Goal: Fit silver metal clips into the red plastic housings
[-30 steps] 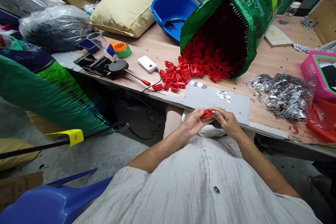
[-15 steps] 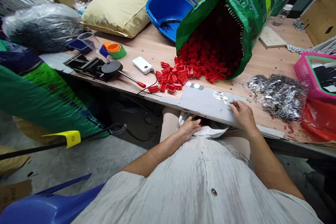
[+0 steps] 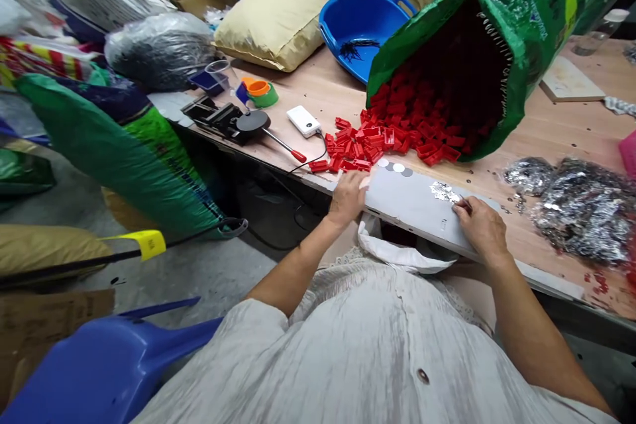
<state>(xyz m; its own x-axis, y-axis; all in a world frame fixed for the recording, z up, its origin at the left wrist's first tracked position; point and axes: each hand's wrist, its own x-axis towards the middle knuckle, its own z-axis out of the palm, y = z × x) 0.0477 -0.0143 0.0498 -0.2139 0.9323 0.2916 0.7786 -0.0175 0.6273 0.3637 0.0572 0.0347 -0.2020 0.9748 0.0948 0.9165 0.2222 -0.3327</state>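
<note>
My left hand (image 3: 348, 199) is at the table's front edge, just below the nearest red plastic pieces (image 3: 355, 164). Its fingers are loosely bent, and I see nothing held in them. Tweezers (image 3: 465, 202), thin and dark, are pinched in my right hand (image 3: 481, 226) above the grey board (image 3: 405, 195). Their tip is close to a small heap of shiny metal pieces (image 3: 444, 191) on that board. More red pieces spill from the mouth of a green sack (image 3: 531, 20) lying on its side. Across my lap is an open white cloth or bag (image 3: 392, 255), partly under the table edge.
Left on the table are a black lever tool (image 3: 253, 121), a white power bank (image 3: 303, 120) with a cable, and an orange cup (image 3: 258, 87). Behind stand a blue basin (image 3: 365, 16) and a beige sack (image 3: 273, 20). Plastic bags of metal parts (image 3: 586, 209) lie at right.
My left hand has risen from the white cloth on my lap to the table edge by the red pieces. My right hand keeps the tweezers near the metal heap. The view has turned left.
</note>
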